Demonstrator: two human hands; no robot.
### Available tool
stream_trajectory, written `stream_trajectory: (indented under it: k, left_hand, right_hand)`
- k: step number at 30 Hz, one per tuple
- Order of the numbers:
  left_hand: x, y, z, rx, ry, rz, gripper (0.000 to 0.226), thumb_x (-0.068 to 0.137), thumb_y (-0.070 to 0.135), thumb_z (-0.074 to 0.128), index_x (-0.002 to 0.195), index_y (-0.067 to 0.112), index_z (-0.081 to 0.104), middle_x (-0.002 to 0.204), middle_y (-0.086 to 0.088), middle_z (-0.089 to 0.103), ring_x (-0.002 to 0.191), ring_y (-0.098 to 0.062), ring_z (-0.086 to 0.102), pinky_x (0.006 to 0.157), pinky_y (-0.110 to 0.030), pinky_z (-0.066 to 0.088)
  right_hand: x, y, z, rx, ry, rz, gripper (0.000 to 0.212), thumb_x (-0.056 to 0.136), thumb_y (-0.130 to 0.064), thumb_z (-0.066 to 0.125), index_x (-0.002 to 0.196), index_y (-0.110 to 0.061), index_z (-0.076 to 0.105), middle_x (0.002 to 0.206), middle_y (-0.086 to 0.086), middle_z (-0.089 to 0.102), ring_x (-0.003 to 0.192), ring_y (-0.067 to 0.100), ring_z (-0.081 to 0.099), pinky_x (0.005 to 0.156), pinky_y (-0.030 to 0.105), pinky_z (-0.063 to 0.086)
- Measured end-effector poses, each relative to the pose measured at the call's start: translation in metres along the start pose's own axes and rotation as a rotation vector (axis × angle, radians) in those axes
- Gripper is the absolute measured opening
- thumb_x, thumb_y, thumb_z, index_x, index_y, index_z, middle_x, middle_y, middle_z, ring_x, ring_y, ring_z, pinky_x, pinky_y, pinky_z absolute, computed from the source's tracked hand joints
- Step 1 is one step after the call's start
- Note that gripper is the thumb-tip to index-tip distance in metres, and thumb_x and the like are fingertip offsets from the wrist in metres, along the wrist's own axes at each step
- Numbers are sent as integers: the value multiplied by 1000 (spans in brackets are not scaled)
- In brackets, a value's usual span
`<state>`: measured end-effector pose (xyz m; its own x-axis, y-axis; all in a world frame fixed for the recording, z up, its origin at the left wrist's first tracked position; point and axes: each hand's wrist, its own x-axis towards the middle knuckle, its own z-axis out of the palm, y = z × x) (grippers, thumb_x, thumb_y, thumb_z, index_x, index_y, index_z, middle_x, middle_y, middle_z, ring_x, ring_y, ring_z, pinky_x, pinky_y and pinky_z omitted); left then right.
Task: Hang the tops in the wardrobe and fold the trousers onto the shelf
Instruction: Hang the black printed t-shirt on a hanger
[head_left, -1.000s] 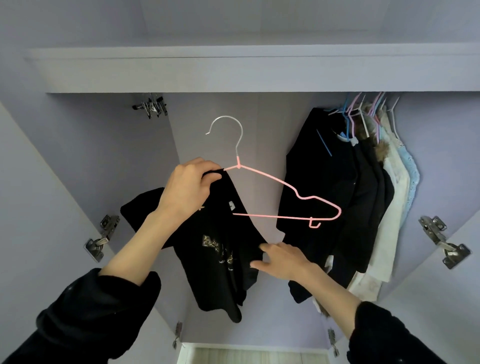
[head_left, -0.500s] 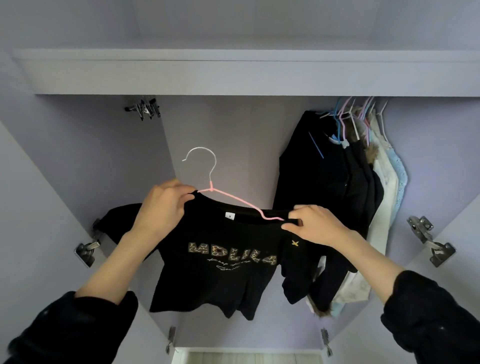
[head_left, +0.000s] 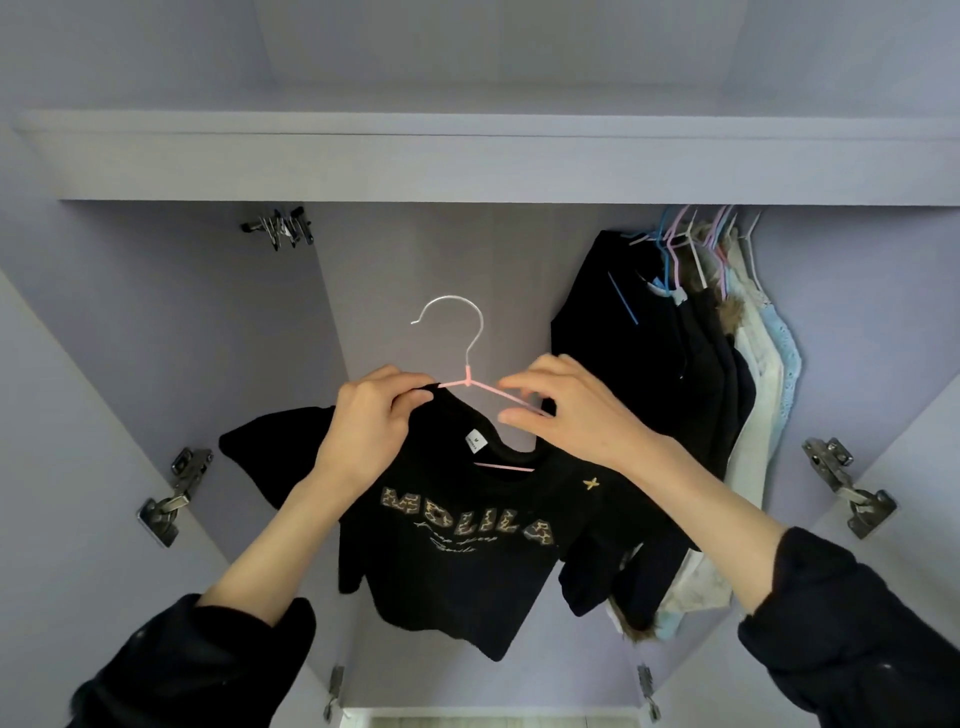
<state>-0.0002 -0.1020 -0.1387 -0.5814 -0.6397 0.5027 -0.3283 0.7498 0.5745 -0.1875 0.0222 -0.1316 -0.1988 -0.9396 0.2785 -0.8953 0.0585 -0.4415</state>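
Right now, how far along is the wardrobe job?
Done: several tops already hang at the right of the wardrobe. In hand: a black T-shirt sits on a pink hanger; the left hand grips its shoulder and the right hand adjusts the collar side. Left: hooking that hanger up. No trousers are in view, so folding cannot be judged.

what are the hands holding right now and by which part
The left hand pinches the black t-shirt at its left shoulder by the collar. The right hand pinches the pink hanger on its right arm, just beside the neck.
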Motion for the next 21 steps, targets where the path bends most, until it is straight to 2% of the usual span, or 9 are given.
stream_trajectory:
  k: [2,4,6,8,10,13,15,17,21]
  left_hand:
    - [1,3,2,-15,-11,25,17,89,6,61,100,11,73,82,3,61,72,-9,54,70,-3,36]
    - [1,2,1,-33,-24,34,18,88,8,62,101,13,73,82,3,63,73,-7,57,70,-5,39]
    - [-2,-2,0,-47,-55,35,18,87,10,64,101,13,74,84,2,67,78,-9,59,74,-8,41]
    - [-4,-6,1,-32,-91,38,17,86,11,65,99,13,75,88,2,70,84,-10,60,78,-7,40]
    - [-5,-9,-1,-22,-91,27,15,87,10,64,97,11,75,89,1,70,84,-10,61,80,-7,41]
    - [-3,-20,-15,9,31,-35,12,87,6,63,91,6,75,87,0,69,81,-13,61,76,3,33]
    - [-2,-27,-22,30,78,-44,13,88,3,62,91,4,74,87,-2,69,81,-16,62,74,4,32]
    - [0,-27,-22,37,38,-24,14,89,8,61,96,8,73,89,2,66,85,-17,61,75,-4,35]
    - [-6,-24,-6,102,-237,-61,29,86,29,66,114,22,67,99,9,61,93,-12,58,87,-27,43]
  right_hand:
    - [7,-13,8,140,25,-4,21,92,-30,57,105,-17,67,75,-14,51,69,-3,45,68,18,39]
    - [8,-16,12,256,57,38,17,95,-23,53,94,-14,68,57,-11,46,49,2,40,51,16,30]
    - [6,-12,14,244,47,48,19,96,-24,51,94,-16,69,52,-9,44,45,5,38,47,18,27]
    - [5,-9,13,182,1,35,21,97,-25,50,98,-17,69,56,-8,50,47,6,39,50,24,30]
    - [3,-5,12,137,-19,38,21,97,-25,50,101,-17,69,66,-2,59,53,12,46,55,35,40]
    - [-6,12,4,127,-1,112,22,96,-24,50,99,-15,70,79,4,67,72,19,61,74,42,52]
    - [-11,23,0,151,14,133,22,95,-24,51,97,-12,70,82,9,67,78,25,62,80,47,50]
    - [-11,25,-1,173,39,125,21,95,-23,52,97,-13,70,85,9,68,81,29,62,81,49,50]
    - [-10,23,-1,205,102,88,19,94,-21,54,100,-14,71,90,4,69,84,25,64,82,46,51]
